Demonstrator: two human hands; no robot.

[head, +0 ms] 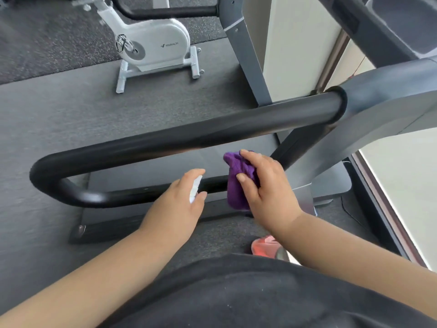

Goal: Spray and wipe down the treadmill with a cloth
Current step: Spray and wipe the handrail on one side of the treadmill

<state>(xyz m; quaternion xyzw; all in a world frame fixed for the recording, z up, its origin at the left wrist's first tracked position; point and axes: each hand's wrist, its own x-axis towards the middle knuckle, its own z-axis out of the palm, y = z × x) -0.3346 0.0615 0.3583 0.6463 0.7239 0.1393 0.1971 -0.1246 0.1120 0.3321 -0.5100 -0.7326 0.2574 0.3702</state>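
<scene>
nearest the camera is the person's dark shirt (248,292), filling the bottom edge, with both bare forearms reaching forward from it, and a pink-orange shoe (264,246) shows on the dark floor mat (71,129) just past the shirt, under the right forearm. the left hand (179,202) has its grip curled round a small white spray bottle (195,189), of which only a narrow strip shows between the fingers and thumb. just beside it, the right hand (264,190) has its grip closed on a bunched purple cloth (237,178), thumb across the front and fingers over the top, the cloth hanging down below the palm. the two hands are near each other but apart. both sit in front of the treadmill's black handrail (165,140), a thick padded bar that runs from upper right to lower left, bends round and comes back along a lower stretch behind the hands; whether the cloth touches that lower stretch cannot be told. through the loop of the rail the grey treadmill deck (146,166) shows. to the right the rail enters a grey upright (378,110) that slopes down to the base. further off, a second grey upright (246,55) rises with another black rail (165,13) near the top edge. beyond, a white exercise bike (151,46) stands on the speckled floor, well apart from the hands
</scene>
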